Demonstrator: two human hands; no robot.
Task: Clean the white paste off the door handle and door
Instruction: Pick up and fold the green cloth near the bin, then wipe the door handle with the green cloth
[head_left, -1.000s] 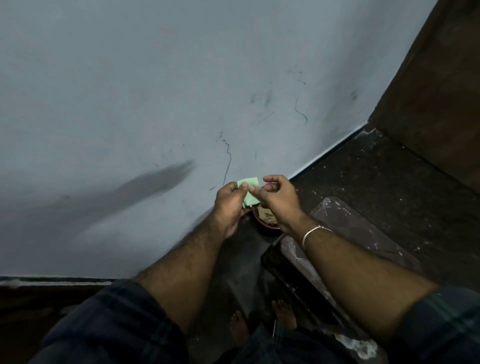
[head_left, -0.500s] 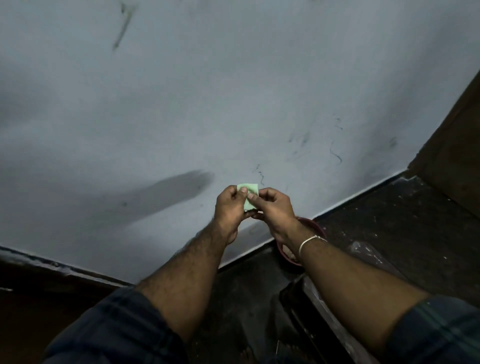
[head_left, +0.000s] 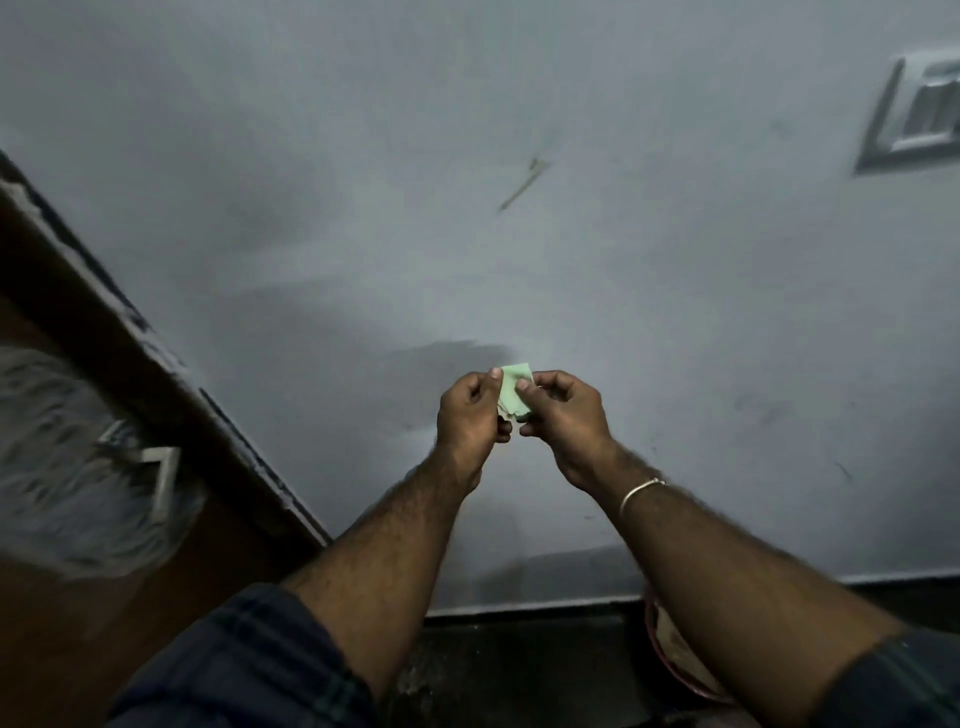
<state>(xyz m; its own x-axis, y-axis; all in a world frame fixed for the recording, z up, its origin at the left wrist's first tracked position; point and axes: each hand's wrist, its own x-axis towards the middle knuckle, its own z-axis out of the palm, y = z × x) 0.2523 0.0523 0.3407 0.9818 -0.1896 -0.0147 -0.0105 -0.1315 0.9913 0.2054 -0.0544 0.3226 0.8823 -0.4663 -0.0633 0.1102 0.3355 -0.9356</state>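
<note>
The pale grey plastered wall (head_left: 519, 234) fills most of your view, and your hands are held up in front of it, not in front of the work. The work lies off to your left: the brown wooden door (head_left: 78, 597) runs along the left edge, its frame slanting from upper left down toward the centre. On it a wide smear of white paste (head_left: 57, 467) surrounds the squared metal door handle (head_left: 148, 470), whose long bar runs roughly up and down the door face in this tilted view; blur hides finer detail.

Your left hand (head_left: 470, 415) sits nearer the door than your right hand (head_left: 563, 415). Both are closed in a pinch on the same small pale green folded wipe (head_left: 511, 392), thumbs and fingertips on opposite edges, as if folding or opening it. The wipe is well apart from the handle.

My judgement: the coming move is a swing left and slightly down, the left hand being the natural one to lead.
</note>
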